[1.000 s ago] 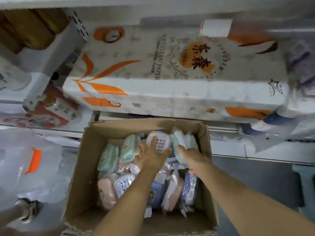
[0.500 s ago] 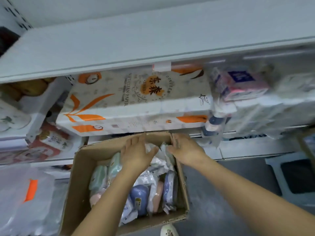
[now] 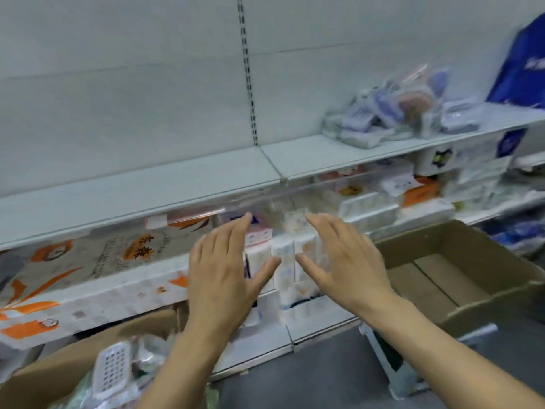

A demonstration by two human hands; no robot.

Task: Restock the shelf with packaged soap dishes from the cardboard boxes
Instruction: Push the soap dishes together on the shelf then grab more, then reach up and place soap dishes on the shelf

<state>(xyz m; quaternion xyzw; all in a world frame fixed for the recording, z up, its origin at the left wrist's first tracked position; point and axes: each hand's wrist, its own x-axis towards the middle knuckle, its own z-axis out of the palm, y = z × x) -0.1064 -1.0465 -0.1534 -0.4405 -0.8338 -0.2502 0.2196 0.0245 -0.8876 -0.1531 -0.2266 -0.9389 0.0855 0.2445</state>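
Coming up out of the cardboard box with both hands spread flat and carrying nothing, so not adding any soap dishes to the shelf yet.

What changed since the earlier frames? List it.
Both hands, left and right, have risen out of the box and now hover open and empty before the shelf. A second, empty box has come into view. Soap dishes still lie in the first box.
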